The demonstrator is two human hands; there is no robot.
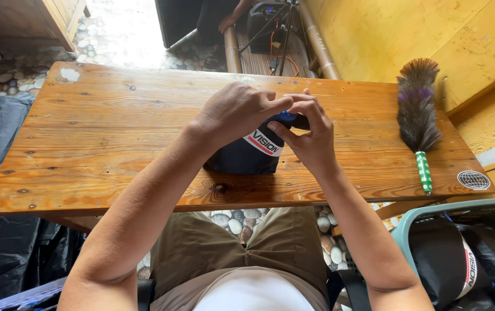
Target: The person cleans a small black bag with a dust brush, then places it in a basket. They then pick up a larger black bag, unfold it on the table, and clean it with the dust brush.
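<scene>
Dark pouch with a red-and-white band, near the front edge of a wooden plank table, over a pebble floor beside yellow walls. Left hand and right hand both pinch closed on its top. One feather duster; one basket

The left hand and right hand are covering the top of a dark pouch, hiding most of a small blue part. The basket is running off the right and bottom edges. Another person's hand is showing at the top edge, the rest lying out of view.
</scene>
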